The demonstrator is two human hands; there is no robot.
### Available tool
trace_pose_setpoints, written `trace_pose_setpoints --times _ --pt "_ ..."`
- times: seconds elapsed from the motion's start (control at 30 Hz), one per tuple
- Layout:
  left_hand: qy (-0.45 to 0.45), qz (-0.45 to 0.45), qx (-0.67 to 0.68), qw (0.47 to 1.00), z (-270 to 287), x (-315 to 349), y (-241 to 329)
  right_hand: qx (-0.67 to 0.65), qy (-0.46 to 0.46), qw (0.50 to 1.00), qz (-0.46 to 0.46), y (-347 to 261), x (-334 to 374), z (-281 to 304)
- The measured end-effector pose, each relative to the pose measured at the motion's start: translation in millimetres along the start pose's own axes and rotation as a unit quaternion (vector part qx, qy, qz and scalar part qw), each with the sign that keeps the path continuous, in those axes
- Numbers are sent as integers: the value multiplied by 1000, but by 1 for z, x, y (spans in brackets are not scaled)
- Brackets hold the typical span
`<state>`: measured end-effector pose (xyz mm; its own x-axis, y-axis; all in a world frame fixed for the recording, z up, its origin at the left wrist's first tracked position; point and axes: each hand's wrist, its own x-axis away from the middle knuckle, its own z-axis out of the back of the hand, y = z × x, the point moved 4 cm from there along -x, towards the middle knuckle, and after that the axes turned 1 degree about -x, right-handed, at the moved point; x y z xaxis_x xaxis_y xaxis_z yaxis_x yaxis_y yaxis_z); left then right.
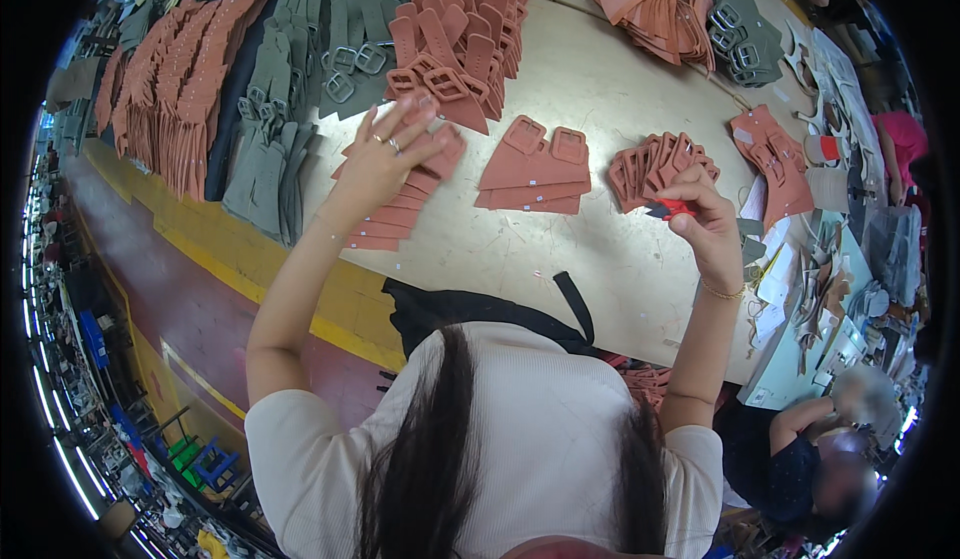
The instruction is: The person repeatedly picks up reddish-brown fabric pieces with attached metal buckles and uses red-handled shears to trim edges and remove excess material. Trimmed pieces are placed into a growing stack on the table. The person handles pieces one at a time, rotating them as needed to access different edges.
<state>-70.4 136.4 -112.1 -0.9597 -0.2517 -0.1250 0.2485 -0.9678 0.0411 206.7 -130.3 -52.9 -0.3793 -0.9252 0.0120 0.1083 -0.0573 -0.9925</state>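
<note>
My left hand (395, 149), with rings on it, reaches over a fanned stack of coral leather pieces (385, 227). Its fingers are spread, and the fingertips lie close to a coral buckled strap (445, 151); whether they touch it is hard to tell. Small thread snips (672, 208) with red handles and dark blades are gripped in my right hand (708, 219). Just beyond the snips, coral buckles (650, 169) sit in an overlapping bunch. Between both hands, several coral pieces with covered buckles (535, 174) lie flat on the table.
Dark green straps (265, 179) and tall coral stacks (180, 89) line the left side of the pale table (480, 249). More coral straps (465, 19) are piled at the back. Papers and scraps (775, 279) crowd the right, where another person (800, 459) sits. A black cloth (450, 309) hangs at the near edge.
</note>
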Motion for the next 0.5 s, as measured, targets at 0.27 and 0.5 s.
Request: trace_pose_setpoints --times 0.27,0.5 --pt "-92 -32 86 991 -37 23 -26 17 -4 1000 -7 -1 4 0" --pt "-81 -65 95 990 -17 4 -21 -114 87 990 -4 28 9 -3"
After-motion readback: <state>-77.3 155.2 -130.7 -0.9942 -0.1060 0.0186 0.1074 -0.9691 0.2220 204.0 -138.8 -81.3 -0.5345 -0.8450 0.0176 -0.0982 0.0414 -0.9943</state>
